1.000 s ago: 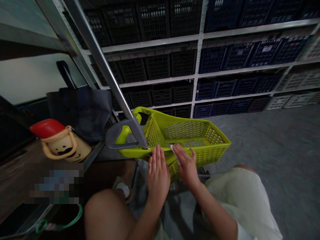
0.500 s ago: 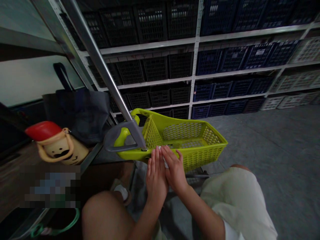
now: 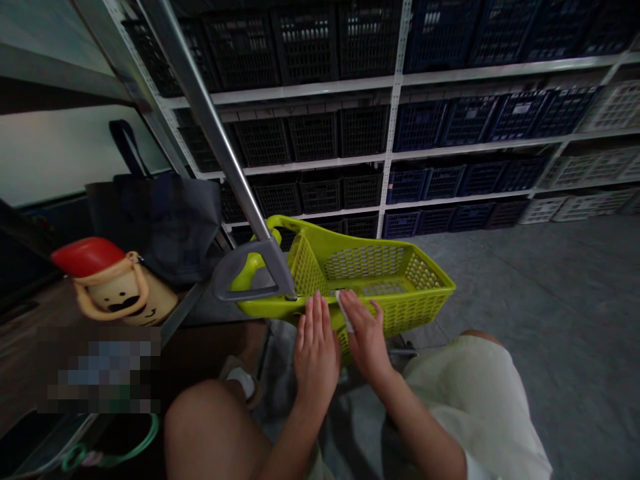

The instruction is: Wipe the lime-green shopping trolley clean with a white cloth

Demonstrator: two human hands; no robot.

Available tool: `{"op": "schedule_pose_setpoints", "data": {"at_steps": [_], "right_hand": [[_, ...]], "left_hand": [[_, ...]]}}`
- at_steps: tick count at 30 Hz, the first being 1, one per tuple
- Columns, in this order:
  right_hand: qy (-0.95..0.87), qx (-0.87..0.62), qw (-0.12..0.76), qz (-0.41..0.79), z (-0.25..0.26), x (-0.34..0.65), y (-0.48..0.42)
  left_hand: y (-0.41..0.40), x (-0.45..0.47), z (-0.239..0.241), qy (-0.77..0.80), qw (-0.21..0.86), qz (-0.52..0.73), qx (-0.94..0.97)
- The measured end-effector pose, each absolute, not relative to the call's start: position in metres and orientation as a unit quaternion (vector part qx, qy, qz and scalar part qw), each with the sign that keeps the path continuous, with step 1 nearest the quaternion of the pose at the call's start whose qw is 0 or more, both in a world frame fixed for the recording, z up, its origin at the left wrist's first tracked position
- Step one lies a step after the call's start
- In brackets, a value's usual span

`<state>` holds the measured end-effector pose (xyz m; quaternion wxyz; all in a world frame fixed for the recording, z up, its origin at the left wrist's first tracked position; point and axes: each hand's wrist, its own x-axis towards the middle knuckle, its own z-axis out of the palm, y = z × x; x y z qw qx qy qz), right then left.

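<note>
A lime-green plastic shopping cart (image 3: 425,303) with latticed sides stands in front of me. My left hand (image 3: 317,353) lies with its fingers stretched out together against the cart's near side, just below the rim, and holds nothing that I can see. To its right, my right hand (image 3: 367,333) presses a small white cloth (image 3: 345,311) to the same side. Only a strip of the cloth shows beside the fingers; whether it is fabric or paper I cannot tell. A grey loop handle with a metal pole (image 3: 227,163) slants over the cart's left end.
Behind the cart, white shelves (image 3: 325,91) hold rows of dark crates (image 3: 313,137). On the left are a cream tumbler with a red lid (image 3: 117,283), a dark tote bag (image 3: 185,223) and a green cord (image 3: 135,453). My knees flank the cart's near side; grey floor (image 3: 575,300) lies to the right.
My hands have moved apart. The right hand slid to the right along the cart's side with the white cloth, while the left stayed nearly in place.
</note>
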<state>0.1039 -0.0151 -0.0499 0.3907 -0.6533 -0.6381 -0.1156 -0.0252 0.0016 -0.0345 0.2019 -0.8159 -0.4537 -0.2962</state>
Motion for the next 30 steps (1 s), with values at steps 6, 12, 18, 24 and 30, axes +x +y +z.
{"op": "schedule_pose_setpoints", "data": {"at_steps": [6,12,18,24,30], "right_hand": [[-0.651,-0.641,0.39,-0.115,-0.054,0.112,-0.021],[-0.529,-0.745,0.378,-0.153,-0.08,0.187,-0.037],[-0.626,-0.653,0.414,-0.103,-0.045,0.095,-0.015],[-0.636,-0.654,0.393,-0.119,-0.054,0.111,-0.019],[-0.507,-0.749,0.392,-0.17,-0.084,0.183,-0.032]], "left_hand": [[0.001,-0.026,-0.031,-0.456,0.197,-0.297,-0.816],[0.0,-0.024,-0.028,-0.458,0.187,-0.302,-0.815],[0.001,-0.024,-0.036,-0.455,0.189,-0.314,-0.812],[0.004,-0.025,-0.034,-0.455,0.186,-0.308,-0.815],[0.003,-0.022,-0.028,-0.456,0.181,-0.302,-0.817]]}}
